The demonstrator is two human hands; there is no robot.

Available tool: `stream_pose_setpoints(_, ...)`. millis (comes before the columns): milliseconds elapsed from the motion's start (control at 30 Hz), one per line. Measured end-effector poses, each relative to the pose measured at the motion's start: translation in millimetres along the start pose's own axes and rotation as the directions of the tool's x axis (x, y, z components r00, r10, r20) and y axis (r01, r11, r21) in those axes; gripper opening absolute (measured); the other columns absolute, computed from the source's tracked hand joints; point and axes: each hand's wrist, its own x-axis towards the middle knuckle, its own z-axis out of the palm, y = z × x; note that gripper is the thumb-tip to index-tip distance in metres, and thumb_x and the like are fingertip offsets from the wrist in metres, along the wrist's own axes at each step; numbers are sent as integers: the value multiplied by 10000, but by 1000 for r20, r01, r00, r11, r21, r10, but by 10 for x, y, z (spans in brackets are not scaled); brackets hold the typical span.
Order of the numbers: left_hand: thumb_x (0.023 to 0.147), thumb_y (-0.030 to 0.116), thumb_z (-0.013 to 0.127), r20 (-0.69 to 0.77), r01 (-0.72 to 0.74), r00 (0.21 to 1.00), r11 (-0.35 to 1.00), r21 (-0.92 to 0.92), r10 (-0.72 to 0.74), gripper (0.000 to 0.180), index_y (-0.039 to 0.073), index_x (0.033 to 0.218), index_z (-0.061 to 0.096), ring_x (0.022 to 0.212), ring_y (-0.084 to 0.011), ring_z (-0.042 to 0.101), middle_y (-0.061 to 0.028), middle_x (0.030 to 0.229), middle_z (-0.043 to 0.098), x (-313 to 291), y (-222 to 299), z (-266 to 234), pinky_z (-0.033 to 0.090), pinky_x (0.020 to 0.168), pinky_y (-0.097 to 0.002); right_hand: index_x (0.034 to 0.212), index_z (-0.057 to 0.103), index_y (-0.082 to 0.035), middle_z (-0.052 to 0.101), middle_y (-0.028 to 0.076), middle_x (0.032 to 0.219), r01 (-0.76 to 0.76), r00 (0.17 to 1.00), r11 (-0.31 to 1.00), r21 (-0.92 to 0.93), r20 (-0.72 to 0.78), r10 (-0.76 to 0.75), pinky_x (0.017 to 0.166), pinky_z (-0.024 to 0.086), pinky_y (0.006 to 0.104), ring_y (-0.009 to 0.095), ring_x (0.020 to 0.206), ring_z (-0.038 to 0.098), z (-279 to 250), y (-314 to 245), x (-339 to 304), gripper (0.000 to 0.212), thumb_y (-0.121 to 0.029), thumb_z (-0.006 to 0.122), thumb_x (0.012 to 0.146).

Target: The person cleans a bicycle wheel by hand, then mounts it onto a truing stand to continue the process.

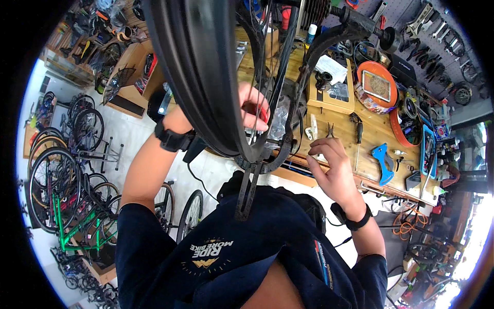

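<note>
A black wheel rim (206, 77) rises close in front of me, set in a dark truing stand (321, 44) with spokes running across it. My left hand (253, 109) reaches behind the rim among the spokes, fingers closed on a small red tool (263, 114); its kind is partly hidden. Over the front of the wooden bench, my right hand (332, 167) has curled fingers around pliers (330, 130). Only the pliers' jaws show past the knuckles, pointing away; the handles are covered.
On the bench (368, 136) are a screwdriver (358, 126), a blue bracket-shaped piece (382, 164), an open cardboard box (329, 95) and an orange round tray (373, 69). Tools hang on the pegboard (396, 18). Bicycles (77, 216) stand at left; a cable (200, 183) trails to the floor.
</note>
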Motion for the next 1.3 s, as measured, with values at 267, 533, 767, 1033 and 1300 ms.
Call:
stream_pose_setpoints(267,775,148,716,-60,-87,996,879,-470,67,213,27,718,550,634,-130,566,-69,767,622,-322,822,-266,413,561,-231,1102,553,41,621,215,999,-131,989,953,271,97,109,841,485,417,380,954,606,102,67,13,319,-153,675,879)
stream_pose_setpoints(533,794,509,734,-163,-174,980,893,-414,115,516,71,674,489,571,-111,467,-43,679,545,-314,937,-235,339,519,-222,1113,508,68,639,257,932,-174,981,940,294,136,139,739,519,438,424,859,651,328,37,92,370,-226,632,926)
stream_pose_setpoints(767,763,468,790,-103,-144,989,875,-461,108,506,62,679,500,611,-121,533,-56,686,580,-276,883,-265,381,510,-225,1069,524,68,639,263,940,-262,962,925,276,146,229,742,515,446,427,880,652,336,-19,106,335,-222,619,932)
stream_pose_setpoints(1033,724,325,827,-67,-30,998,867,-497,-4,393,4,787,610,675,-127,574,-60,739,609,-322,816,-259,433,620,-242,1016,562,40,622,117,843,-275,955,851,448,21,297,693,488,311,185,733,588,-55,-362,460,234,-179,609,947)
stream_pose_setpoints(1300,708,276,831,22,237,965,825,-513,-263,443,18,984,600,758,-113,615,-44,854,652,-372,770,-186,471,680,-235,994,647,32,638,81,716,-89,994,764,639,106,28,583,450,275,106,640,558,-165,-966,1134,204,-159,614,929)
